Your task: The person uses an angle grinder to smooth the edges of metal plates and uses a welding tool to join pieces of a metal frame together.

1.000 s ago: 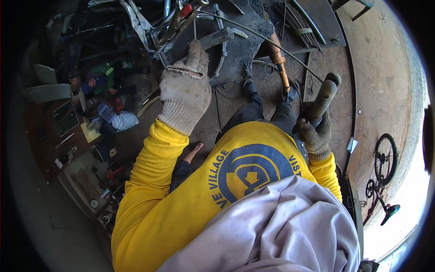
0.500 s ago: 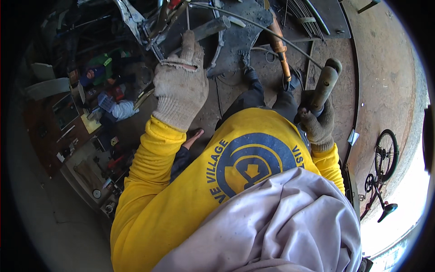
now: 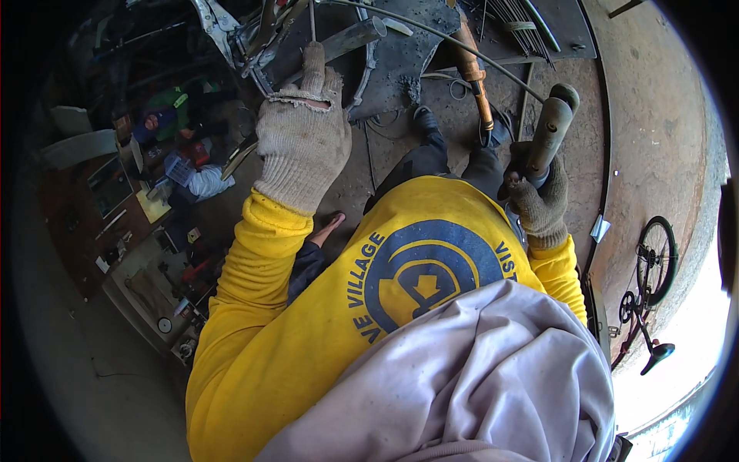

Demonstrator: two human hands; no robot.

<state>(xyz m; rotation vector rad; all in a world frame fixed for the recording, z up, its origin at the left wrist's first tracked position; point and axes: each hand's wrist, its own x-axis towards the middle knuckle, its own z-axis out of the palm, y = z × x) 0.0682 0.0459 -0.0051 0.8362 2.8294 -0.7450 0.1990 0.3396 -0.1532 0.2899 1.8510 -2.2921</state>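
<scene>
My left hand (image 3: 306,135), in a worn beige knit glove torn across the back, reaches over the metalwork at the top. Its index finger stretches toward a thin upright metal rod (image 3: 312,21); its other fingers curl down out of sight, and what they hold is hidden. A short grey metal pipe (image 3: 356,38) lies beyond that hand, with locking pliers (image 3: 218,29) clamped to its left. At the right, my gloved right hand (image 3: 543,204) is closed around a grey tubular tool (image 3: 548,135) with a rounded head. From that head a long thin rod (image 3: 469,52) slants up to the metalwork.
An orange-handled tool (image 3: 471,69) with a cable hangs at the dark work table (image 3: 412,58). A tied bundle of thin rods (image 3: 525,27) lies on it. A bicycle (image 3: 650,285) stands right. Left are a person (image 3: 173,112) and a cluttered bench (image 3: 73,208).
My left hand has shifted slightly left and upward in the view. The grey tool and its rod have moved a little to the left; my right hand keeps its grip.
</scene>
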